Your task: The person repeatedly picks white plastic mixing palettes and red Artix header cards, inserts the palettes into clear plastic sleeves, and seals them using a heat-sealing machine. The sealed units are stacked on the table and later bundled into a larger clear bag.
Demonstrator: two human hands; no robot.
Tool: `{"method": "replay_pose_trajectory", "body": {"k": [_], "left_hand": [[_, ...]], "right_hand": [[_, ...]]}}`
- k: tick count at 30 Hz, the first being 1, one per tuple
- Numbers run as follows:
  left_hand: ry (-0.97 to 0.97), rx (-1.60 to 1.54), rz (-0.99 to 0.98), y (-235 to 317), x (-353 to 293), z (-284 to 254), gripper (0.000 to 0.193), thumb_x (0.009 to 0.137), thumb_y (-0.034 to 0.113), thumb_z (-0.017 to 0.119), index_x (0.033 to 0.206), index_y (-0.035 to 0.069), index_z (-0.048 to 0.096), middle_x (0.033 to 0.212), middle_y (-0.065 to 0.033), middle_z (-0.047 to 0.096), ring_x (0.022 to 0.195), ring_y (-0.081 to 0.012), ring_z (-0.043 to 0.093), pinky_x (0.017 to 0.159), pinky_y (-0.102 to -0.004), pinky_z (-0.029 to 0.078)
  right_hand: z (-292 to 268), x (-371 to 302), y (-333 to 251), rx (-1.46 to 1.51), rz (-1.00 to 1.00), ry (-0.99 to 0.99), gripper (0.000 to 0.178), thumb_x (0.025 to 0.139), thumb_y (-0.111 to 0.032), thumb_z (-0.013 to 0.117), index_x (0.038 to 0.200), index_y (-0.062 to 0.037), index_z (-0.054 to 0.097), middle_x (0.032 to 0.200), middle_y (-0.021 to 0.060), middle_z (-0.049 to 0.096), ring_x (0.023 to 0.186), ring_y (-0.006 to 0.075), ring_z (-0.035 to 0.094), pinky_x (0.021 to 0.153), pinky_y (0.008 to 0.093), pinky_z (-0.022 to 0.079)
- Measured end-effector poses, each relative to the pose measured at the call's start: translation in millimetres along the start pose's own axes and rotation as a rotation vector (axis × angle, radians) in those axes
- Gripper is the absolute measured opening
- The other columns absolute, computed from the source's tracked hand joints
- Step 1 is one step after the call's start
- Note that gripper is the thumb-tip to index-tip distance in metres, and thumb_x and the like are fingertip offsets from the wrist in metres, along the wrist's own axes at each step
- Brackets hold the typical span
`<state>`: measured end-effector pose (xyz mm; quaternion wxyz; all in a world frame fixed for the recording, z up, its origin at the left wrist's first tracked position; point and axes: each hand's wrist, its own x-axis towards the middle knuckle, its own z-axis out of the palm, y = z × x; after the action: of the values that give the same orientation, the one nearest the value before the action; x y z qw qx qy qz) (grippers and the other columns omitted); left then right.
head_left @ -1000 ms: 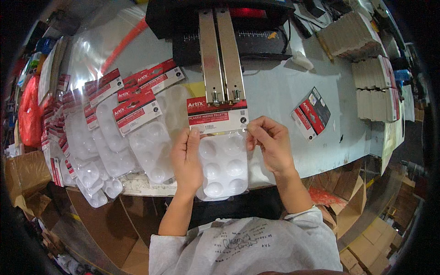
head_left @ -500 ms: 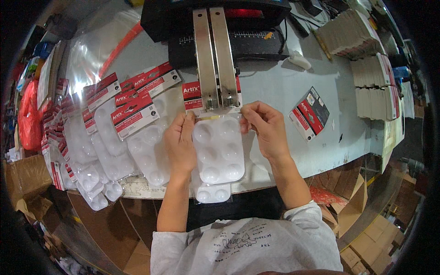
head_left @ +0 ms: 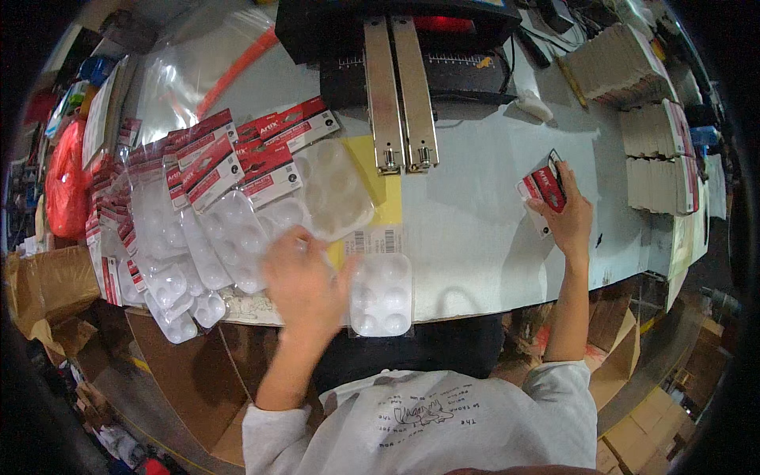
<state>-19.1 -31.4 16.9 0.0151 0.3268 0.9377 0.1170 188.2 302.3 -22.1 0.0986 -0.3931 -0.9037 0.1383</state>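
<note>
My right hand grips a folded red, white and black header card on the right of the table, thumb on one side and fingers at its far edge. Blurred by motion, my left hand is beside the near edge of a heap of bagged palettes, thumb apart from the fingers and nothing seen between them. A bagged white plastic paint palette with round wells lies at the table's front edge, just right of that hand. Another carded palette rests on the heap's right side.
A black machine with two metal arms juts over the table from the back. Stacked cards stand at the far right. Clear plastic bags lie back left, a yellow sheet mid-table, cardboard boxes below.
The carded palette under the metal arms has gone to the heap on the left. My left hand has moved left and nearer; my right hand has moved right and taken hold of the header card.
</note>
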Motion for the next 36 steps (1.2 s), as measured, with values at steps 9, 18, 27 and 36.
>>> {"method": "replay_pose_trajectory", "body": {"k": [9, 18, 27, 36], "left_hand": [[0.108, -0.18, 0.117, 19, -19, 19, 0.021, 0.075, 0.019, 0.069, 0.08, 0.004, 0.056, 0.112, -0.0117, 0.051, 0.1, -0.0274, 0.046, 0.086, -0.0389, 0.033], [-0.39, -1.429, -0.311, 44, -37, -3, 0.011, 0.092, 0.003, 0.05, 0.09, 0.004, 0.04, 0.094, -0.0078, 0.066, 0.061, 0.0002, 0.041, 0.053, -0.0144, 0.034], [-0.43, -1.385, -0.271, 49, -19, 0, 0.02, 0.093, 0.014, 0.054, 0.104, 0.0, 0.063, 0.091, -0.0061, 0.069, 0.075, -0.0046, 0.055, 0.067, -0.0195, 0.044], [-0.412, -1.184, -0.289, 57, -15, -7, 0.017, 0.091, 0.012, 0.057, 0.084, -0.001, 0.064, 0.07, 0.0029, 0.057, 0.067, -0.0045, 0.046, 0.062, -0.0197, 0.039]], "right_hand": [[-26, -6, -47, 0.072, 0.09, 0.038, 0.047, 0.073, -0.027, 0.076, 0.112, -0.007, 0.058, 0.09, 0.0094, 0.068, 0.075, 0.0218, 0.065, 0.071, 0.0342, 0.05], [-41, -8, -147, 0.765, -0.184, -0.801, 0.06, 0.064, -0.027, 0.083, 0.109, 0.0036, 0.057, 0.079, 0.0064, 0.06, 0.067, 0.0073, 0.048, 0.06, 0.0237, 0.045], [-36, 3, -154, 0.788, -0.138, -0.837, 0.05, 0.068, -0.03, 0.081, 0.1, 0.0028, 0.061, 0.078, 0.0054, 0.061, 0.066, 0.0082, 0.049, 0.061, 0.0252, 0.045], [-33, -1, -161, 0.636, -0.283, -0.819, 0.043, 0.072, -0.036, 0.073, 0.091, 0.0004, 0.061, 0.067, 0.0172, 0.061, 0.058, 0.0304, 0.059, 0.058, 0.0364, 0.046]]}}
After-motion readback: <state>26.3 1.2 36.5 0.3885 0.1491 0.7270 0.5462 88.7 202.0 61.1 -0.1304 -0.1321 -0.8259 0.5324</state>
